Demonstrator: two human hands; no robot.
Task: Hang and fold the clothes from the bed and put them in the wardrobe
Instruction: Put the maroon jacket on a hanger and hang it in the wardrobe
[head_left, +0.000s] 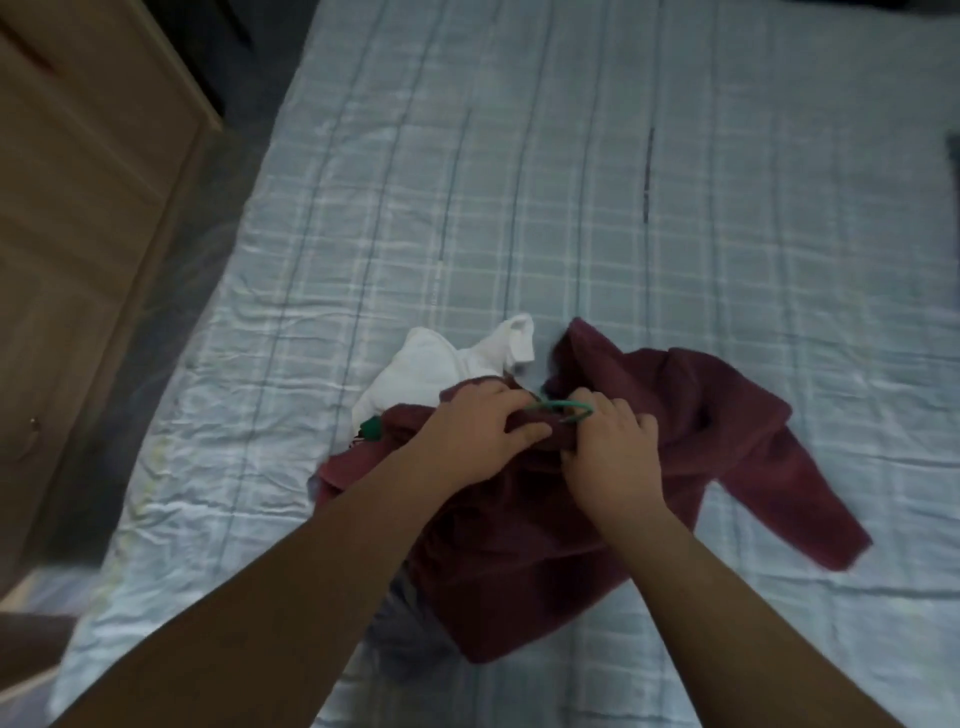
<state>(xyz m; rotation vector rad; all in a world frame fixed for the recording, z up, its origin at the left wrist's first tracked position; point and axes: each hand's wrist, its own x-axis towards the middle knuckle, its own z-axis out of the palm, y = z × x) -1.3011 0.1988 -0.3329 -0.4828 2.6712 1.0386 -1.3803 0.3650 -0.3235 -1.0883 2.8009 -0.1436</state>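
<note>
A maroon long-sleeved top (675, 447) lies crumpled on the bed, one sleeve stretched to the right. A green hanger (558, 408) pokes out at its neck, with a green end showing at the left (371, 428). My left hand (478, 431) grips the maroon cloth at the neck beside the hanger hook. My right hand (613, 447) pinches the cloth and the hanger hook from the other side. A white garment (441, 369) lies bunched just behind the maroon top. A grey-blue garment (400, 613) shows under it near my left forearm.
The bed is covered by a light blue checked sheet (571, 208). A wooden wardrobe (78, 208) with a small knob (34, 423) stands at the left, with a dark floor strip between it and the bed. A dark item (953, 150) sits at the right edge.
</note>
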